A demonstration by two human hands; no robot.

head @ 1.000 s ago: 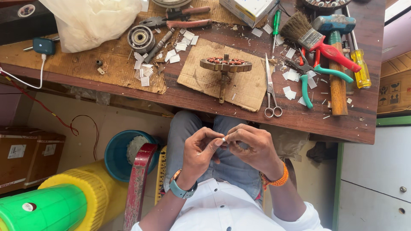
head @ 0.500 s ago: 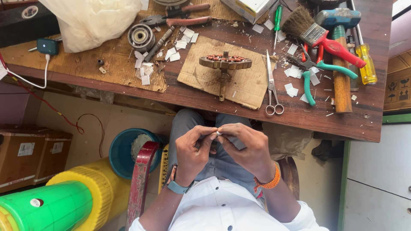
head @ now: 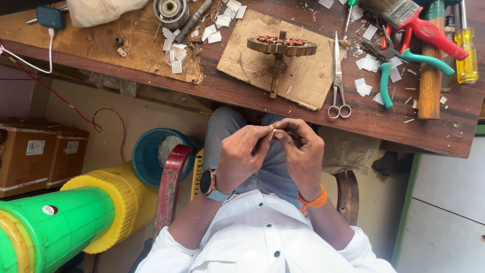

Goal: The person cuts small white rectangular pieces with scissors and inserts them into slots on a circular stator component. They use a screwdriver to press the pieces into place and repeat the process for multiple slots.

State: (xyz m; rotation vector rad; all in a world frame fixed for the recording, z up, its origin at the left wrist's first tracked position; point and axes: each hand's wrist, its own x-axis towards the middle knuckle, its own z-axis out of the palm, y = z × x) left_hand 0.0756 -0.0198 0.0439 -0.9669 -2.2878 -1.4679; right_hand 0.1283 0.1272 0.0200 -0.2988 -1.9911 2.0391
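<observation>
Wooden workbench (head: 242, 93) lies just beyond your hands, scissors (head: 337, 76) and a wound stator (head: 281, 46) on it. Your left hand (head: 241, 156) and right hand (head: 300, 151) meet fingertip to fingertip above your lap, pinching a small pale piece (head: 274, 132); its long axis cannot be told.

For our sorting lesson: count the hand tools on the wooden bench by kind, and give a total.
Scissors: 1
Pliers, green and red handles: 2
Paintbrush, red handle: 1
Screwdriver, yellow handle: 1
Hammer, wooden handle: 1
Total: 6
</observation>
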